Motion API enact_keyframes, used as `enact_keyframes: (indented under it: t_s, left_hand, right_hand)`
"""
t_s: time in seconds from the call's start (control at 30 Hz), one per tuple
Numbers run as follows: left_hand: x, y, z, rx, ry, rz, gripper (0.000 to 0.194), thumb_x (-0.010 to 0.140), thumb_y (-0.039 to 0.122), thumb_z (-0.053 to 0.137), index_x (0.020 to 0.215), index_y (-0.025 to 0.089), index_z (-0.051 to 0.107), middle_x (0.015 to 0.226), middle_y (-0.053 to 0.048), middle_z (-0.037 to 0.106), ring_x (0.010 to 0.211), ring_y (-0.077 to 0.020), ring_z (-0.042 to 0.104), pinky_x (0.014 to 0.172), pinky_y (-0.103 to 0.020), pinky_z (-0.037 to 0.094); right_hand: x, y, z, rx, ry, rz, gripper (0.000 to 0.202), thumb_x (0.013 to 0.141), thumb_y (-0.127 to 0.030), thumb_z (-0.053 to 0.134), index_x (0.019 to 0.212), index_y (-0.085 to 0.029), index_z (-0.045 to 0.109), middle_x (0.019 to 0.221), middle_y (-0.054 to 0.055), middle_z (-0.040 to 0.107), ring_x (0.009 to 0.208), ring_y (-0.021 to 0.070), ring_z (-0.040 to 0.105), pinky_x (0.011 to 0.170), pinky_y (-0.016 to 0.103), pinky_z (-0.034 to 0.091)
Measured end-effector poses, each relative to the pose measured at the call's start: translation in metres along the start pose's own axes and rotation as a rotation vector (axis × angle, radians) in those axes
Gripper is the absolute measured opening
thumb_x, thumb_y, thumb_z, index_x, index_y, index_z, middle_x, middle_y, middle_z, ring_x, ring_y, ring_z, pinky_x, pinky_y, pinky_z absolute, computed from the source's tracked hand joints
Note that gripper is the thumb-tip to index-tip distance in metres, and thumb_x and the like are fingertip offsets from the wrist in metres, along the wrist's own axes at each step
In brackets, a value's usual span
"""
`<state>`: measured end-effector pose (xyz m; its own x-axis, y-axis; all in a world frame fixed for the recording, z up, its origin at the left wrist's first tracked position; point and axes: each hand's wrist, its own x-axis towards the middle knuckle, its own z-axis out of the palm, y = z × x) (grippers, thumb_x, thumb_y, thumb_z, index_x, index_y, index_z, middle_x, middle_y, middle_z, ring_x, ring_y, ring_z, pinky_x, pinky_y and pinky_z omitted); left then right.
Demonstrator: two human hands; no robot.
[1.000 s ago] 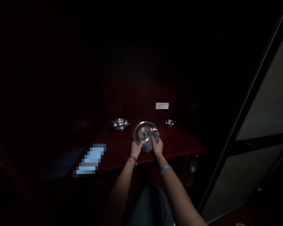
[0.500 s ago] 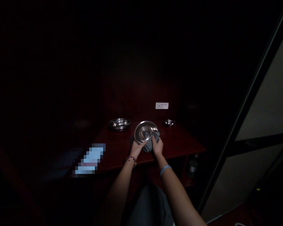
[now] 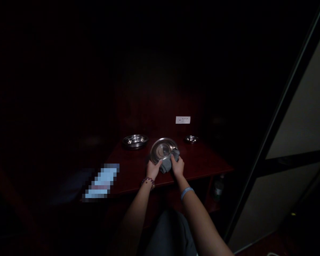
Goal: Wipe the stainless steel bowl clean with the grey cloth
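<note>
A shiny round metal plate (image 3: 163,149) is held tilted up above the dark red table, its inner face showing. My left hand (image 3: 154,169) grips its lower left rim, thumb on the near edge. On the plate's right side my right hand (image 3: 177,165) is closed on a grey cloth (image 3: 165,165), which is bunched against the lower right rim. The fingers behind the plate and cloth are hidden. A beaded bracelet circles my left wrist, and a light blue band is on my right.
Stacked metal dishes (image 3: 135,141) stand at the table's back left, a small metal bowl (image 3: 191,139) at its back right. The table (image 3: 202,160) meets a wall with a white socket (image 3: 182,120). A bottle (image 3: 218,189) is below, right. A pixelated bright patch lies left.
The plate has shifted slightly left and turned a little in my hands, so its reflections differ. My left hand has moved slightly left, and the cloth's folds have changed shape.
</note>
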<state>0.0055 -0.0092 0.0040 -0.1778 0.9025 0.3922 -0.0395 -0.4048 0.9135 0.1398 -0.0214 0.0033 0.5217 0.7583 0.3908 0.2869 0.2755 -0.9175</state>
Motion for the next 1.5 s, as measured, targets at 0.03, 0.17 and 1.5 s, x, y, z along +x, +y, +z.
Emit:
enact_keyframes:
  t_s: [0.03,0.17,1.5]
  left_hand:
    - [0.0,0.001,-0.001,0.025,0.017,0.0,0.043,0.069,0.015,0.072,0.111,0.012,0.064,0.119,-0.014,0.068,0.111,-0.0227,0.064,0.102,-0.037,0.045]
    - [0.0,0.003,-0.002,0.081,0.051,-0.005,0.036,0.07,0.015,0.071,0.106,0.012,0.066,0.113,-0.013,0.071,0.106,-0.0228,0.066,0.098,-0.036,0.048]
    - [-0.003,0.008,0.003,-0.1,-0.086,-0.007,0.038,0.068,0.014,0.069,0.106,0.012,0.065,0.113,-0.012,0.07,0.109,-0.022,0.064,0.104,-0.038,0.043]
  right_hand:
    - [0.0,0.0,0.0,0.007,-0.007,-0.004,0.036,0.081,-0.045,0.059,0.096,-0.014,0.072,0.094,0.012,0.075,0.087,0.0239,0.07,0.075,0.027,0.05]
    - [-0.002,-0.001,0.0,0.003,-0.022,0.006,0.039,0.081,-0.046,0.059,0.097,-0.013,0.072,0.095,0.013,0.075,0.088,0.0242,0.07,0.077,0.027,0.051]
    - [-0.003,-0.01,-0.003,-0.038,0.024,0.089,0.054,0.089,-0.059,0.044,0.098,-0.014,0.073,0.097,0.016,0.074,0.094,0.0273,0.069,0.08,0.031,0.05]
